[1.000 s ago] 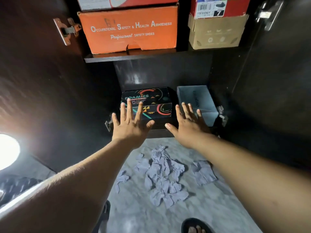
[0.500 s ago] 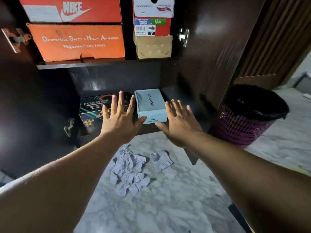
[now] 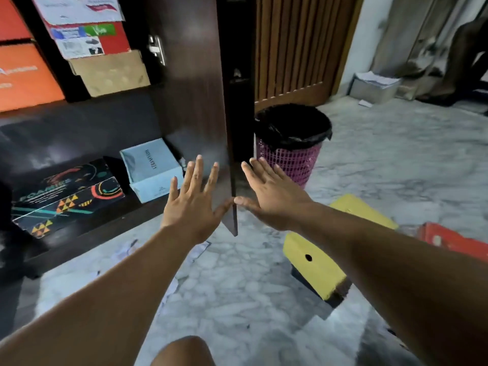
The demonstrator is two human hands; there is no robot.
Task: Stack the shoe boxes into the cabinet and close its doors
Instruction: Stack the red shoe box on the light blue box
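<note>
- On the cabinet's bottom shelf lie a black patterned box and, just right of it, a pale blue box.
- The left hand is raised, fingers spread, holding nothing.
- The open door's edge stands between both hands.
- The right hand has straight, spread fingers.
- A yellow box and a red box lie on the floor.

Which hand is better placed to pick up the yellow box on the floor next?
Probably the right hand: the yellow box lies under its forearm, while the left hand is by the cabinet.
</note>
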